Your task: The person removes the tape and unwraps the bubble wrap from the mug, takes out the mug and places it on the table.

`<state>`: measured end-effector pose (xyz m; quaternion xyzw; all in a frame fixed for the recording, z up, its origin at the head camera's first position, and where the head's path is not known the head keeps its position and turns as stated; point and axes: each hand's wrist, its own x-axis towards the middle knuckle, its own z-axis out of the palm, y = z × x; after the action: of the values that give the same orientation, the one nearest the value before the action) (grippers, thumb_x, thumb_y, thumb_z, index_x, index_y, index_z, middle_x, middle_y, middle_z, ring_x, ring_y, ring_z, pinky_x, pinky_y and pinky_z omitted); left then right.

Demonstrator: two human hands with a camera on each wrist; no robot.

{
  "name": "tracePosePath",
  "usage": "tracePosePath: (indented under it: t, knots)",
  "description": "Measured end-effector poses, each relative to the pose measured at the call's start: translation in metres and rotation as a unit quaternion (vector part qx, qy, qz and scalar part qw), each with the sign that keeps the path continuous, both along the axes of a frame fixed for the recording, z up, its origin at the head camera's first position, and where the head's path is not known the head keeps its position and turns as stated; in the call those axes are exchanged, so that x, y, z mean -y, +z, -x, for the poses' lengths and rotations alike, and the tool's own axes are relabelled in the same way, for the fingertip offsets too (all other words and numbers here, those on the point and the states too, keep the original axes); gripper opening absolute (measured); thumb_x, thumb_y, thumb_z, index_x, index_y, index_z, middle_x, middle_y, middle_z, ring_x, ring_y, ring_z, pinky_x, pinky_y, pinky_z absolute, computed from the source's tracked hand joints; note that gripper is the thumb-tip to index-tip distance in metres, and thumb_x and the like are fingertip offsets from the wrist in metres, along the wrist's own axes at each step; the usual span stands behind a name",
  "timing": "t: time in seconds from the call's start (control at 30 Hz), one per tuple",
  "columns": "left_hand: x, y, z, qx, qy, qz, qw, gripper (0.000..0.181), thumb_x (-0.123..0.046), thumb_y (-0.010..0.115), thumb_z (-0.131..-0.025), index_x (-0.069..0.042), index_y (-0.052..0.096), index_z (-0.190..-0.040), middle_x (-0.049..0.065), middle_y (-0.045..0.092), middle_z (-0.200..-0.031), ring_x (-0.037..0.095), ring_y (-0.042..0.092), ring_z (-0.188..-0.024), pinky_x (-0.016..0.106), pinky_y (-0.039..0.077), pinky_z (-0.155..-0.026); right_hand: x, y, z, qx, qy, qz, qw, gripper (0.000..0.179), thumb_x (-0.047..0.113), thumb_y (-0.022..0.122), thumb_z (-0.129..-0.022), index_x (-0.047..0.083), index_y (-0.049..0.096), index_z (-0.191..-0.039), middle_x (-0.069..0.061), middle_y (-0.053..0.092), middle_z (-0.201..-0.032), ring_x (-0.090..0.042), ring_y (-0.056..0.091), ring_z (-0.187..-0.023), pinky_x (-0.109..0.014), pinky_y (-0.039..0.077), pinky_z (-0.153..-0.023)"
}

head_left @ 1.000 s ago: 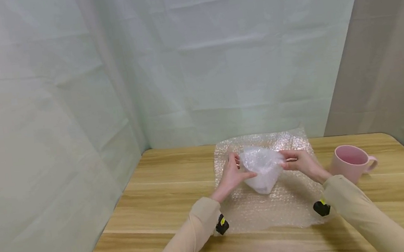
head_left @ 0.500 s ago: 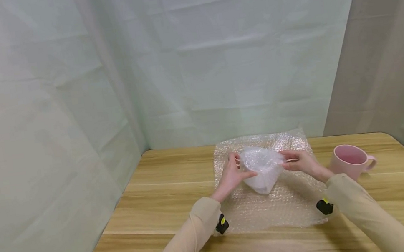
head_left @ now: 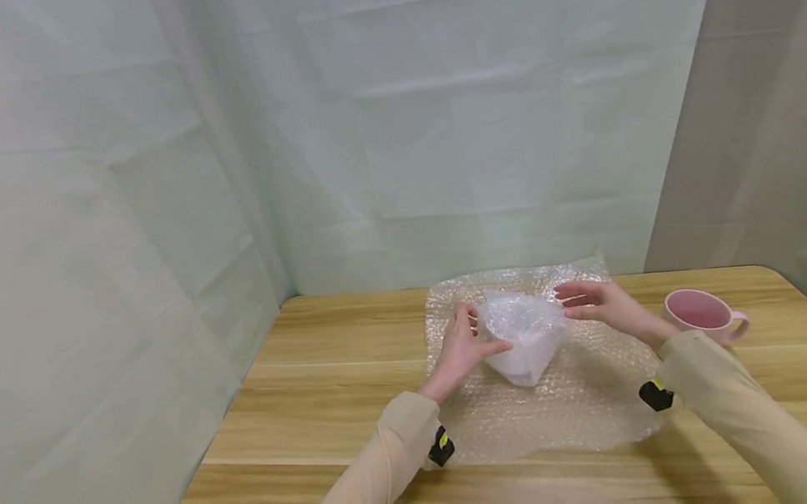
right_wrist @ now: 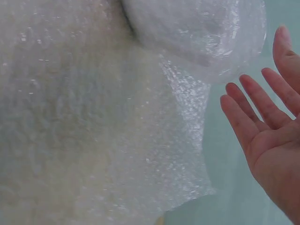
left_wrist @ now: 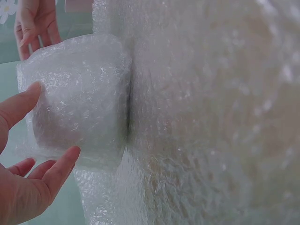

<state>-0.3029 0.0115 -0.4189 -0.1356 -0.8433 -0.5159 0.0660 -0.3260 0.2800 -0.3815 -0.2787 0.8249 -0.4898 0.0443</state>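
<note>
A bundle wrapped in bubble wrap (head_left: 523,334) stands on a flat sheet of bubble wrap (head_left: 546,428). What the wrapping covers is too blurred to name. My left hand (head_left: 461,352) holds the bundle's left side, thumb in front and fingers behind; the left wrist view shows the thumb against the wrap (left_wrist: 82,93). On the other side, my right hand (head_left: 610,309) is beside the bundle with its fingers loosely extended. In the right wrist view a gap separates that hand (right_wrist: 276,136) from the wrapping, and nothing is in it.
A pink mug (head_left: 700,311) stands to the right of the sheet, partly behind the right forearm. Pale curtains (head_left: 434,130) hang behind and left of the wooden table (head_left: 303,416), with a brownish one on the right. Each wrist carries a small black camera.
My right hand has come off the bundle's right side, moving slightly up and to the right. The left hand and the bundle stay in place.
</note>
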Motion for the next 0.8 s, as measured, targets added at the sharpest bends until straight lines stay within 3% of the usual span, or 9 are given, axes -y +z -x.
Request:
tracePosePath:
  t: [0.27, 0.47, 0.8]
  knots:
    - [0.001, -0.001, 0.000, 0.000, 0.004, 0.005, 1.0000, 0.065, -0.026, 0.084, -0.062, -0.006, 0.039, -0.104, 0.011, 0.047, -0.102, 0.026, 0.050, -0.091, 0.028, 0.045, -0.069, 0.020, 0.014, 0.004, -0.002, -0.002, -0.045, 0.9990, 0.051, 0.021, 0.065, -0.084, -0.001, 0.047, -0.127, -0.023, 0.048, -0.123, -0.036, 0.045, -0.112, -0.048, 0.041, -0.087]
    - [0.005, -0.001, -0.004, -0.005, -0.013, 0.001, 0.9999, 0.062, -0.026, 0.082, -0.064, -0.004, 0.039, -0.104, 0.011, 0.047, -0.101, 0.026, 0.052, -0.092, 0.028, 0.046, -0.070, 0.030, 0.012, 0.009, 0.002, 0.027, -0.075, 0.9968, 0.059, 0.018, 0.069, -0.081, -0.004, 0.044, -0.129, -0.023, 0.045, -0.128, -0.037, 0.040, -0.116, -0.048, 0.037, -0.090]
    - [0.014, 0.002, -0.005, -0.008, -0.024, 0.003, 0.9997, 0.056, -0.020, 0.080, -0.068, 0.001, 0.044, -0.104, 0.016, 0.048, -0.104, 0.025, 0.054, -0.088, 0.024, 0.047, -0.066, 0.032, 0.007, 0.013, -0.033, 0.013, -0.109, 0.9934, 0.060, 0.023, 0.072, -0.078, -0.006, 0.048, -0.125, -0.023, 0.047, -0.125, -0.038, 0.041, -0.115, -0.048, 0.037, -0.090]
